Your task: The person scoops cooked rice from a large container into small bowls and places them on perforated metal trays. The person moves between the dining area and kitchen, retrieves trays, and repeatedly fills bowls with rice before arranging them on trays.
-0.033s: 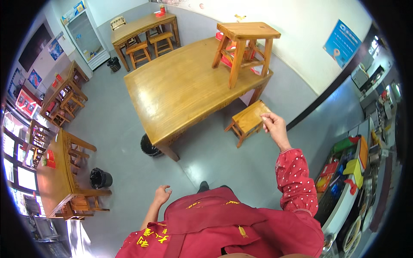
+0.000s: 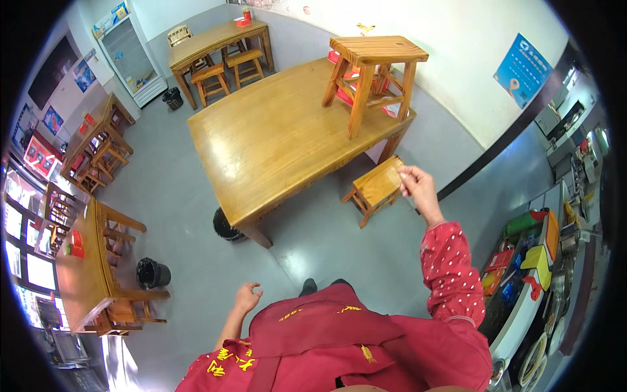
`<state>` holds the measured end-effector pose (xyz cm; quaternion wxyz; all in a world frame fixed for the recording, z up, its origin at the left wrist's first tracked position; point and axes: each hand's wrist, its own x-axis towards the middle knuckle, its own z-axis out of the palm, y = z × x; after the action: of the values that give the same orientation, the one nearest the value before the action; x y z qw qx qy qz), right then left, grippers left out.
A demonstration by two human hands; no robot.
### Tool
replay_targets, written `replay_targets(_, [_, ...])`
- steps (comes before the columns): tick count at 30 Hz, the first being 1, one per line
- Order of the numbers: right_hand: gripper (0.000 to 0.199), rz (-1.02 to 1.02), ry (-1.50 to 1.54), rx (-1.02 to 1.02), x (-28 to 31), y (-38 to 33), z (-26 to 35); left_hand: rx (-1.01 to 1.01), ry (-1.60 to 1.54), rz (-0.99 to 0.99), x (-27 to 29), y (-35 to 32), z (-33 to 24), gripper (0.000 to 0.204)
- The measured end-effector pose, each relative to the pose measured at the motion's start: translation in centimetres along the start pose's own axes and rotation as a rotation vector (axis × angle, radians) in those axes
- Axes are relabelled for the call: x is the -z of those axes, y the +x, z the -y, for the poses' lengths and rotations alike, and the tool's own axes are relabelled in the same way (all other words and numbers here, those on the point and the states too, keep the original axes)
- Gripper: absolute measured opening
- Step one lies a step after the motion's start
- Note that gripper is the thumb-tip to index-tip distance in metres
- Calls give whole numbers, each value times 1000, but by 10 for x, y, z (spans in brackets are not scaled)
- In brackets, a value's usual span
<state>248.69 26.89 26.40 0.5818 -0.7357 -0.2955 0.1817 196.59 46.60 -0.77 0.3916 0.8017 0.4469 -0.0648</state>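
Observation:
My right hand (image 2: pixel 421 191) is raised at the right, with thumb and fingers pinched together. A small pale sliver seems to show at the fingertips, too faint to name. Beyond and below these fingers stands a low wooden stool (image 2: pixel 373 184) on the floor, beside the table's near right corner. My left hand (image 2: pixel 247 298) hangs low in front of my red apron (image 2: pixel 307 333), fingers loosely curled and apart, with nothing in it. Ahead is a large wooden table (image 2: pixel 274 124). On its far right part another wooden stool (image 2: pixel 379 49) stands upright, partly hiding red items (image 2: pixel 346 91) near the wall.
A black bin (image 2: pixel 226 223) sits by the table's near left leg, another bin (image 2: pixel 153 272) farther left. More tables (image 2: pixel 91 261) with stools line the left side. A glass-door fridge (image 2: pixel 132 60) stands at the back. At right is a cluttered counter (image 2: pixel 522 297).
The view has shifted very slightly. My right hand has moved a touch to the right and stays pinched; the left hand looks the same.

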Motion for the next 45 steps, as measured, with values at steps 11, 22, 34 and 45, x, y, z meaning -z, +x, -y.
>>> replay_targets(11, [120,-124,860,-347,41,435,-25,312,-123,-166,25,93,-92,30])
replay_targets(22, [53,-162,748,-58,30,565,-90,313,-170,-87,59,138,-130,32])
replay_targets(34, [40,-592,1017,-507,-6,76,50,-572,83,-101,127,338,-148,43])
replay_targets(45, [37,-780,729,-1056,-127,-49,-204,-737,652,-108,48,429,-194,85])
